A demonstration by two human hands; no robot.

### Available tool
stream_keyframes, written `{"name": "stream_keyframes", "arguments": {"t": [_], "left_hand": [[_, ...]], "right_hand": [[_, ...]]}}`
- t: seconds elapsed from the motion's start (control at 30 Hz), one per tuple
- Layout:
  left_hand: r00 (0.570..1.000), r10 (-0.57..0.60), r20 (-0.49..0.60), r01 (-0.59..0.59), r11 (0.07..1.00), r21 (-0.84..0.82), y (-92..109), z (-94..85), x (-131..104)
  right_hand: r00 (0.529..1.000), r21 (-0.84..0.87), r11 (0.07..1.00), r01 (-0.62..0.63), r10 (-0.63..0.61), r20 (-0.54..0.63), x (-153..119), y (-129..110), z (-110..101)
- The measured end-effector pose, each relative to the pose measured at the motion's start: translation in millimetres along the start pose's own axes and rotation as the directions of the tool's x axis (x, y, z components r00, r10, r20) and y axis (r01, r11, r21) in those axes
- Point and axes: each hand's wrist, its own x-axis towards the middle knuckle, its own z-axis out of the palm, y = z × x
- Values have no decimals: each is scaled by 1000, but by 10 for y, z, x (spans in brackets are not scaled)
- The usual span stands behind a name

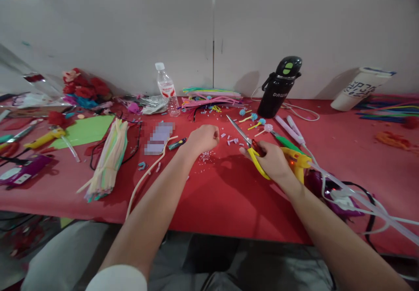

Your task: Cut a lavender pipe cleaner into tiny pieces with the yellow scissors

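Observation:
My right hand point(273, 160) is closed around the handles of a pair of scissors point(241, 130), whose blades point away and to the left over the table. Beside them, my left hand point(203, 139) is curled with its fingertips together; whatever it may hold is hidden. Between the hands lie small pale purple cut pieces point(233, 141), and fine light crumbs point(207, 156) are scattered under the left hand. Past the scissor tips are small blue pom-pom flowers point(254, 116) on yellow stems and a pink one point(268, 128). A dark lighter-sized tube point(176, 144) lies by my left wrist.
A yellow glue gun point(297, 162) with cords lies by my right forearm. Behind stand a black bottle point(278, 90), a clear water bottle point(167, 91) and a white cup point(356, 89). Left are a bundle of pale pipe cleaners point(109, 160) and a blurred-out phone-like rectangle point(159, 138).

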Motion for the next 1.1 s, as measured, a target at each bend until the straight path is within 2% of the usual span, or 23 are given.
{"name": "stream_keyframes", "arguments": {"t": [0.13, 0.23, 0.43, 0.6, 0.7, 0.8, 0.93, 1.1], "left_hand": [[999, -35, -5, 35, 999, 16, 69, 190, 368], [999, -36, -8, 36, 999, 13, 48, 310, 506], [1000, -27, -13, 27, 999, -35, -10, 436, 575], [998, -15, -63, 7, 993, -119, -63, 487, 585], [992, -18, -128, -4, 985, -175, -126, 397, 484], [987, -27, -159, -15, 966, -259, -200, 209, 259], [987, 6, -162, -98, 818, -567, -276, -19, -118], [968, -17, -251, -172, 681, -712, -349, -42, -424]], "right_hand": [[1000, 19, 1000, 1, -1, 6, 6, -8, -7], [1000, 28, 1000, 14, -14, 18, 6, -27, -23], [1000, 56, 998, 7, -8, 21, 8, -43, -51], [1000, 71, 998, 2, -4, 26, 16, -44, -61], [1000, 60, 998, 6, -7, 24, 10, -43, -55], [999, 43, 999, 13, -14, 32, -6, -51, -47], [998, 22, 999, 35, -36, 49, -37, -80, -28], [995, 5, 999, 47, -48, 84, -84, -85, 34]]}}
